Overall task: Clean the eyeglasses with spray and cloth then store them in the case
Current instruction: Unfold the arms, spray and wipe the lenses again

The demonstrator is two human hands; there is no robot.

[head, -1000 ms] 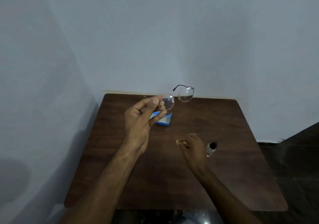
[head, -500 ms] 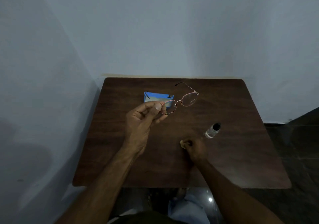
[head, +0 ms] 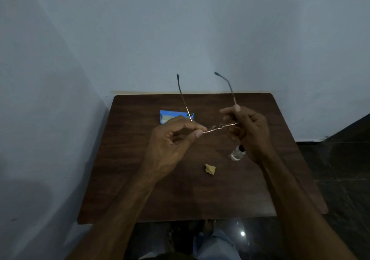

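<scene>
Thin metal eyeglasses point(head: 217, 128) hang above the dark wooden table point(head: 140, 179), both temples open and pointing away from me. My left hand point(head: 172, 139) pinches the left end of the frame. My right hand point(head: 248, 131) grips the right end near its hinge. A crumpled tan cloth point(head: 210, 169) lies on the table below the glasses. A small clear spray bottle point(head: 237, 154) with a dark cap stands just under my right hand. The blue case point(head: 170, 116) lies open behind my left hand, partly hidden by it.
The table stands in a corner, with a pale wall point(head: 180, 39) behind it and to its left. Dark floor point(head: 344, 169) shows to the right. My legs show under the table's near edge.
My right hand has let go of the cloth on the table and risen to take the right end of the glasses. The glasses have turned so their temples point away from me.
</scene>
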